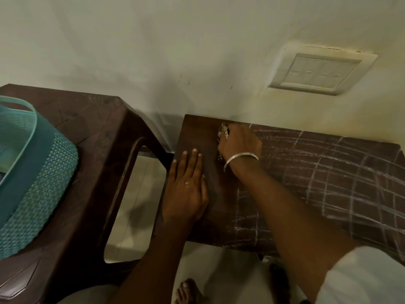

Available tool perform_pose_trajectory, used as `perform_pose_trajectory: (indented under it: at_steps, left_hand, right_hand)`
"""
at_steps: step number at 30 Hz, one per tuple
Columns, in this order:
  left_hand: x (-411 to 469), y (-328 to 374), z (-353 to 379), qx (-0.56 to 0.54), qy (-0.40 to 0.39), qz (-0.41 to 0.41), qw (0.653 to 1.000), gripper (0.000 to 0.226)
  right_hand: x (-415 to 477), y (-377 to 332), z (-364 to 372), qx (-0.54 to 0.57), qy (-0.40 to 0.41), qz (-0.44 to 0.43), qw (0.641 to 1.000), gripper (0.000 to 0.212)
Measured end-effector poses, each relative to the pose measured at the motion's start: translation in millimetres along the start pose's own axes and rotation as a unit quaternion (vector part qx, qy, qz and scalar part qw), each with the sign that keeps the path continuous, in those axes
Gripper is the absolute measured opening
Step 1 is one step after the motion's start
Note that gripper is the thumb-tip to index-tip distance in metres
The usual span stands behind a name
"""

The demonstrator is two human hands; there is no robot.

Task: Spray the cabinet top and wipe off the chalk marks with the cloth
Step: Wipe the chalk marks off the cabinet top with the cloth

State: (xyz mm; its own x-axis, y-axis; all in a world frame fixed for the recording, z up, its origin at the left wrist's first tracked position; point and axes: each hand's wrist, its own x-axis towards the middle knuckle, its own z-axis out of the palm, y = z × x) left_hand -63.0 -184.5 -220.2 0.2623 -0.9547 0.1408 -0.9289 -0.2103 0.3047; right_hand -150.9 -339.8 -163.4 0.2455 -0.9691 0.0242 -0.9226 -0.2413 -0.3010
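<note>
The dark brown cabinet top (306,163) stands against the wall. White chalk marks (341,185) criss-cross its middle and right side, while its left part shows bare wood. My right hand (241,143), with a silver bangle on the wrist, presses a patterned cloth (224,131) onto the top near the back left corner; most of the cloth is hidden under the hand. My left hand (186,185) lies flat, fingers extended and close together, on the left edge of the cabinet top, holding nothing. No spray bottle is in view.
A dark brown plastic stool (103,137) stands to the left with a teal woven basket (28,172) on it. A switch plate (322,71) is on the wall above. A narrow floor gap separates stool and cabinet. My bare feet (188,290) show below.
</note>
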Motion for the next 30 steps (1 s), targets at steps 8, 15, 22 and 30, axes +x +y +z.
perform_pose_trajectory:
  at_steps: [8,15,22,30]
  left_hand:
    - [0,0,0,-0.003,-0.003,-0.003,1.000,0.057]
    - [-1,-1,1,-0.008,0.000,-0.003,1.000,0.057]
    - [0,-1,1,-0.006,-0.001,-0.002,1.000,0.056]
    - [-12,8,-6,0.029,-0.020,-0.004,0.999,0.056]
  right_hand:
    - [17,2,-7,-0.002,-0.012,0.012,1.000,0.030]
    - [22,7,-6,0.002,-0.015,0.000,1.000,0.031]
    - [0,10,-2,-0.004,0.001,0.004,1.000,0.027]
    - [20,3,-17,0.025,-0.035,0.020,0.999,0.034]
